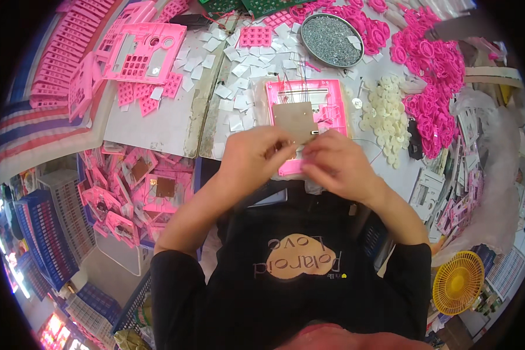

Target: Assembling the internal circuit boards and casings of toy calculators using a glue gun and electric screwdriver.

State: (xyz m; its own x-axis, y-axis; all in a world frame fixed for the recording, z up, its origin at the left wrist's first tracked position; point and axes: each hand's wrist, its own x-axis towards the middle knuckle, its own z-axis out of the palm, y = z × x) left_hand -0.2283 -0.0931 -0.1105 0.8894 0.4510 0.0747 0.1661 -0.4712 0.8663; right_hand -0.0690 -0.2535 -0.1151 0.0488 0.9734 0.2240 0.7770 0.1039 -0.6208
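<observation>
— Pinching at the near edge of that pink frame (309,116), are they?

— Yes. The left hand (252,156) has its fingers curled and pressed together at the lower corner of the brown board (296,121), and the right hand (338,163) is bunched the same way just beside it, fingertips meeting over the frame's bottom rim. What small part they grip, I cannot tell.

— So which step is this?

— I judge it a fitting step: the board is being seated into the frame. The next move likely calls for a steady hold and fine fingertip pressure.

— And where does the frame lie?

— Flat on the counter (157,122), directly ahead of both hands, touching them. White squares (239,64) are scattered to its left, pale discs (385,111) to its right, and a round tray of screws (331,38) lies beyond.
</observation>
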